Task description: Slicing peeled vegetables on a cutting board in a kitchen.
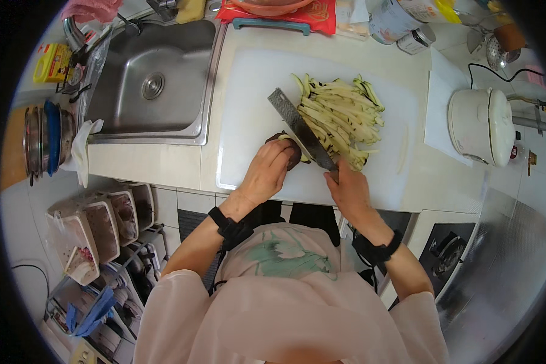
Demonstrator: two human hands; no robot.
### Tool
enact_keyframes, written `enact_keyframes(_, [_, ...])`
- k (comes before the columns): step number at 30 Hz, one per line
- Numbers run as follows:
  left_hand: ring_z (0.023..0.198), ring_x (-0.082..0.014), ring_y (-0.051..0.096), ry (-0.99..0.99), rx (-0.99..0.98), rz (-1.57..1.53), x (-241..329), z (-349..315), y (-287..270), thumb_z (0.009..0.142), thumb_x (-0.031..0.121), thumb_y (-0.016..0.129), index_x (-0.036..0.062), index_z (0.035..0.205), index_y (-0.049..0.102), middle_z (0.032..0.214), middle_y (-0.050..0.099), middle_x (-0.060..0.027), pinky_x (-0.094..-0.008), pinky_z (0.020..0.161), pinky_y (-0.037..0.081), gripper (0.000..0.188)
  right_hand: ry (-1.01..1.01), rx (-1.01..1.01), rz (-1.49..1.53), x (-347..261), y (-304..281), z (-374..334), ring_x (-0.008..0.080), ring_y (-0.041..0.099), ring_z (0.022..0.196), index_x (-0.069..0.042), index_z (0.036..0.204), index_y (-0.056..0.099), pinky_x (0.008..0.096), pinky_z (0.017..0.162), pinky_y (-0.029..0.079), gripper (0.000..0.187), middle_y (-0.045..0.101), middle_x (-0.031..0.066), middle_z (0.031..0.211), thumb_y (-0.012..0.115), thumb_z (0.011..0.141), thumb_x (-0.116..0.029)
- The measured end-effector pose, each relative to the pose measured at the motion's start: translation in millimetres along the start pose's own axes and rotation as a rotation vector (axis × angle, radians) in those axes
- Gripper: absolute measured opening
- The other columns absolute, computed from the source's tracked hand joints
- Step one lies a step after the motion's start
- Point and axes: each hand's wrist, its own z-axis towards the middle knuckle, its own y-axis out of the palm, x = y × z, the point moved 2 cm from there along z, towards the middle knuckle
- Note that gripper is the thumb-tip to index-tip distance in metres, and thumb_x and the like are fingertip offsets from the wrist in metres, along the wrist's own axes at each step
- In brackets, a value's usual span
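Gripping the knife [301, 129], the right hand [349, 188] should slice evenly, while the left hand [267, 170], closed over the dark vegetable [295, 158] beneath its fingers, is best curled clear of the knife.

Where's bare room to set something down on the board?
Free: the cutting board's left side, between sink and knife; its right margin, past the pale strips, bar one stray strip. Crowded: mid-board, with left hand, right hand, knife and strips; behind it, red package.

Free board [242, 109] at left, knife [302, 128] mid-board
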Motion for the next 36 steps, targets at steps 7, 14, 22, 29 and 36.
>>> enact_keyframes(7, [0.107,-0.0362,0.051,0.023,0.006,0.062,-2.6,-3.1,-1.5,0.073,-0.005,0.058,-0.004,0.107,0.056,0.113,0.054,-0.0164,-0.0447,0.096,0.043,0.034,-0.006,-0.27,-0.241,-20.2,-45.6,-23.7,0.0426,0.061,0.063,-0.001,0.089,0.044,0.0504,0.056,0.047,0.02,0.061,0.0205,0.065,0.058,0.091,-0.014])
enact_keyframes(14, [0.105,-0.0371,0.051,0.001,-0.021,0.008,-6.3,1.7,-1.3,0.072,-0.006,0.056,-0.0028,0.103,0.055,0.111,0.054,-0.0171,-0.0451,0.095,0.042,0.031,-0.048,-0.233,-0.212,-21.5,-40.6,-14.8,0.0437,0.062,0.066,0.001,0.091,0.046,0.0513,0.057,0.048,0.019,0.062,0.022,0.066,0.058,0.09,-0.013])
enact_keyframes(22, [0.105,-0.0382,0.051,0.021,0.03,0.029,-1.9,0.0,-1.2,0.072,-0.006,0.056,-0.0031,0.102,0.055,0.111,0.054,-0.0178,-0.0454,0.095,0.042,0.029,0.009,-0.024,-0.092,-16.1,18.3,8.7,0.0448,0.061,0.072,0.001,0.093,0.045,0.0505,0.062,0.048,0.025,0.062,0.0232,0.071,0.064,0.086,-0.014])
enact_keyframes(29, [0.109,-0.0354,0.05,0.074,-0.026,0.111,3.7,-7.5,-7.3,0.071,-0.004,0.058,-0.0027,0.111,0.057,0.116,0.054,-0.0157,-0.0447,0.095,0.041,0.04,-0.07,-0.078,-0.073,-11.7,-20.3,-0.4,0.0452,0.062,0.068,0.0,0.097,0.045,0.0521,0.061,0.049,0.023,0.063,0.0216,0.07,0.06,0.089,-0.016])
enact_keyframes(36, [0.111,-0.0332,0.05,0.084,-0.042,0.116,2.7,-6.4,1.7,0.069,-0.003,0.059,0.0001,0.108,0.058,0.115,0.055,-0.0134,-0.0442,0.091,0.04,0.04,-0.035,-0.23,-0.311,-16.5,-43.5,-29.3,0.041,0.063,0.064,-0.001,0.096,0.045,0.05,0.056,0.049,0.019,0.063,0.0182,0.067,0.059,0.087,-0.012])
